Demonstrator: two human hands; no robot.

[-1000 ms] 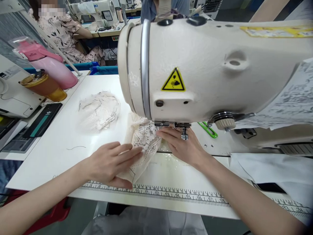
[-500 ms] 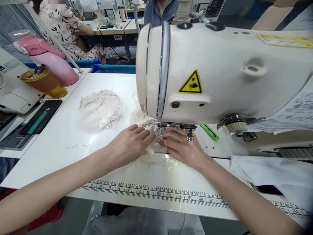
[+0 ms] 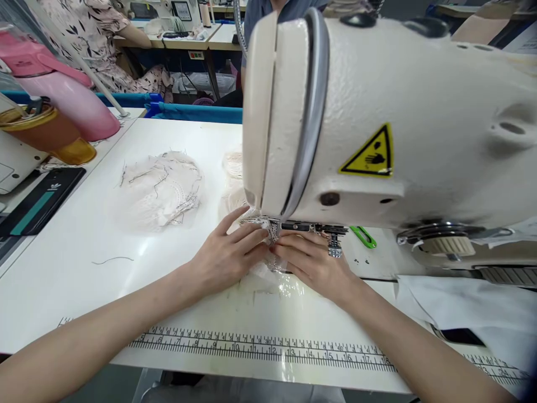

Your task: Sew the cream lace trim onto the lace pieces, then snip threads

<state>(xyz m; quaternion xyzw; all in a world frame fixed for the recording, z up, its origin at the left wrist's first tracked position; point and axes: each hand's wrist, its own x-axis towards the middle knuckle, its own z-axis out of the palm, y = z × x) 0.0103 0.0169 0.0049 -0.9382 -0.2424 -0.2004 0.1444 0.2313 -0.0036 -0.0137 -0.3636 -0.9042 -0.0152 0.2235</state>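
Note:
A white sewing machine [image 3: 285, 123] stands over the table, its head hiding part of the work. Under the needle area lies sheer lace fabric [image 3: 268, 260]. My left hand [image 3: 229, 252] rests on the lace left of the presser foot, thumb and fingers pinched on its edge. From the right, my right hand [image 3: 312, 257] holds the same lace, its fingers together and partly under the machine's metal guide [image 3: 333, 240]. More lace [image 3: 232, 168] lies behind, beside the machine head. A round pile of lace with loose threads [image 3: 168, 187] sits to the left.
A green thread snipper [image 3: 363, 237] lies right of the needle area. White cloth [image 3: 457, 313] covers the right side. A pink bottle [image 3: 67, 92], a brown cup [image 3: 54, 134] and a black case [image 3: 42, 201] stand or lie at left. Two people sit beyond the table.
The view has shifted closer to the machine, which looks larger. My left hand's index finger has spread upward over the lace; my right hand stays near the guide.

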